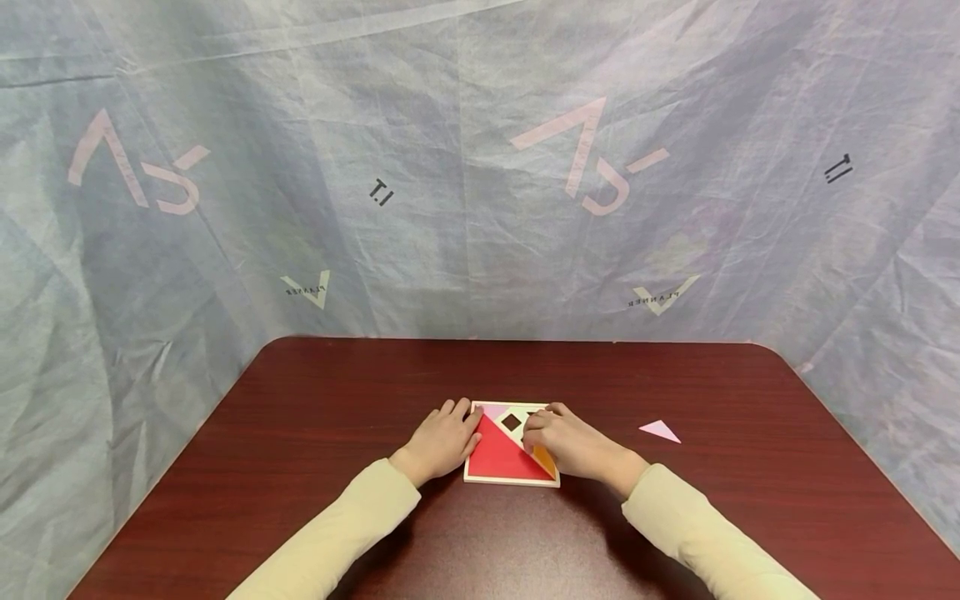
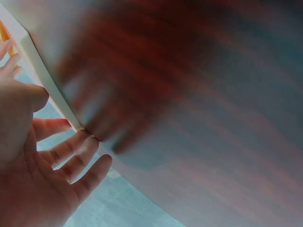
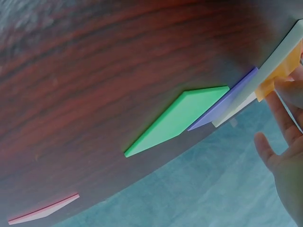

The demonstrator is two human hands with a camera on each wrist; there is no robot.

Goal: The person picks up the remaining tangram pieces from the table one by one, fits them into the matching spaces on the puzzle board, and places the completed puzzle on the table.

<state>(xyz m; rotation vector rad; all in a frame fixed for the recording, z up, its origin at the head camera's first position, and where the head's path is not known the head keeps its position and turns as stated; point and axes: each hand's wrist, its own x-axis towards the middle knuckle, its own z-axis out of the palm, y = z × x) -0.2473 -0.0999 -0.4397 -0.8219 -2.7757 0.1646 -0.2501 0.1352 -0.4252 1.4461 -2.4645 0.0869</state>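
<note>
A square white-rimmed tangram tray (image 1: 512, 482) lies on the table. A big red triangle (image 1: 497, 454) fills its lower left, and a pink piece (image 1: 492, 411) sits at its upper left corner. The left hand (image 1: 441, 442) rests along the tray's left side, its fingertips touching the rim in the left wrist view. Over the tray's right side, the right hand (image 1: 562, 440) pinches an orange piece (image 3: 279, 73), which stands tilted above the rim; its full outline is hidden by the fingers. Dark square openings show in the tray's pale floor.
A pink triangle (image 1: 661, 431) lies apart on the table to the right. In the right wrist view, a green parallelogram (image 3: 182, 118) and a purple piece (image 3: 222, 105) lie beside the tray. The brown table (image 1: 360, 375) is backed by grey fabric (image 1: 465, 250).
</note>
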